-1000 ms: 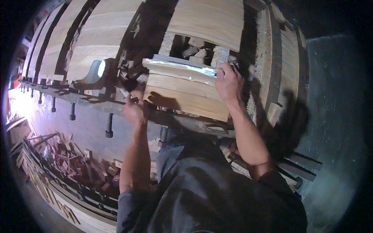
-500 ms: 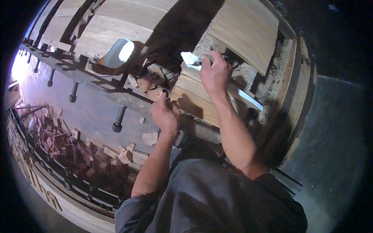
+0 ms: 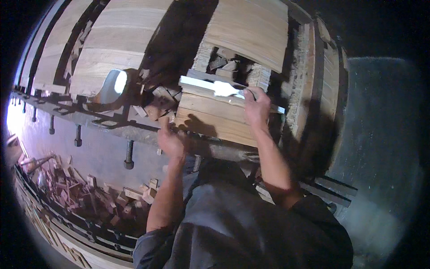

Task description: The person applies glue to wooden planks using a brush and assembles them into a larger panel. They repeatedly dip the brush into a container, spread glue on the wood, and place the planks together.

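Dim workshop light is falling over glued wooden panels [image 3: 112, 49]. Right hand [image 3: 256, 107] is closing around a pale strip [image 3: 215, 87] lying across the stacked boards [image 3: 215, 119] at twelve o'clock. Left hand [image 3: 170, 140] is resting half-curled, apparently empty, at the stack's near edge by ten o'clock scraps [image 3: 154, 101]; placing looks unfinished.

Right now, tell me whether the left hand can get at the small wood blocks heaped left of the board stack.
Probably yes. The left hand sits at the near edge of the board stack, and the small wood blocks lie just above it, with nothing visible between them.
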Demonstrator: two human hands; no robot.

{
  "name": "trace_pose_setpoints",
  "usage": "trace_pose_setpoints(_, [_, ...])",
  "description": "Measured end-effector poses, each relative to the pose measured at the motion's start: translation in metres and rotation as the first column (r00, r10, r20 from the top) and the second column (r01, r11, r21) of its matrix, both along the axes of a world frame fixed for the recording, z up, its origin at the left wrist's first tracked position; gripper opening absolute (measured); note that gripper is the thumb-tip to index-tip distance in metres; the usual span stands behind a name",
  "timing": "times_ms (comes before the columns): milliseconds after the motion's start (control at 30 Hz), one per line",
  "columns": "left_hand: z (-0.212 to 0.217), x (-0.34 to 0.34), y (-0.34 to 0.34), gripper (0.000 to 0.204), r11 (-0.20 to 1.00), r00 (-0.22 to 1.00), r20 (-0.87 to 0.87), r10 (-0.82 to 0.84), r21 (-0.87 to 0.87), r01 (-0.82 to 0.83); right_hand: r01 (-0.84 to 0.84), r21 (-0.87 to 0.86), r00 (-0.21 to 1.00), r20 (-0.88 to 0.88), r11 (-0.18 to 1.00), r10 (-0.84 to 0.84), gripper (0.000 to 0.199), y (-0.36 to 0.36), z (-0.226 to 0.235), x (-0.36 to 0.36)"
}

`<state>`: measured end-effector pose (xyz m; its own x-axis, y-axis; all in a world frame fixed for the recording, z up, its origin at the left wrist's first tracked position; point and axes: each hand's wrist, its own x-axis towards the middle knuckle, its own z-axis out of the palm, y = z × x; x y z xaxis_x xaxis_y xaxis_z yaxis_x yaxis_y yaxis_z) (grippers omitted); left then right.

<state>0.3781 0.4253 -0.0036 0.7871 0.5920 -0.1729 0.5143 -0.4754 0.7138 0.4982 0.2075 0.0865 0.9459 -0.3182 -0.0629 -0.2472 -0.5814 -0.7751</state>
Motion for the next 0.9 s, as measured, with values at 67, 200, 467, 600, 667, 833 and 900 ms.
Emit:
trace_pose_setpoints(67, [-0.014,-0.005,0.004,0.053,0.998,0.998,0.057,0.038,-0.055,-0.035,0.019,-0.055,0.998,0.058,0.998,-0.016,0.016,-0.050,-0.011,-0.012])
trace_pose_setpoints(200, [-0.034,-0.007,0.010,0.041,0.972,0.987,0.069,0.146,-0.196,-0.130,0.169,-0.135,0.985,0.037,0.976,-0.166,0.015,-0.140,-0.022,-0.039])
trace_pose_setpoints(467, [-0.036,-0.004,0.005,0.030,0.739,0.933,0.143,0.331,-0.654,-0.162,0.320,-0.463,0.941,0.053,0.827,-0.335,0.016,-0.274,-0.009,-0.082])
trace_pose_setpoints(600, [-0.018,-0.003,0.000,0.032,0.955,0.982,0.097,0.162,-0.264,-0.132,0.361,-0.327,0.932,0.161,0.873,-0.325,0.016,-0.309,-0.002,-0.091])
trace_pose_setpoints(667, [-0.015,-0.003,-0.001,0.032,0.920,0.965,0.087,0.249,-0.332,-0.207,0.306,-0.257,0.946,0.187,0.917,-0.264,0.017,-0.284,0.009,-0.085])
trace_pose_setpoints(833, [-0.001,0.000,0.000,0.052,0.996,0.987,-0.149,0.068,-0.041,-0.075,0.102,0.240,0.989,0.077,0.965,-0.124,0.019,-0.141,0.019,-0.044])
trace_pose_setpoints(900, [0.001,-0.003,-0.001,0.035,0.995,0.987,0.137,0.083,0.053,-0.090,-0.064,0.292,0.996,0.077,0.954,0.043,0.018,-0.070,0.018,-0.022])
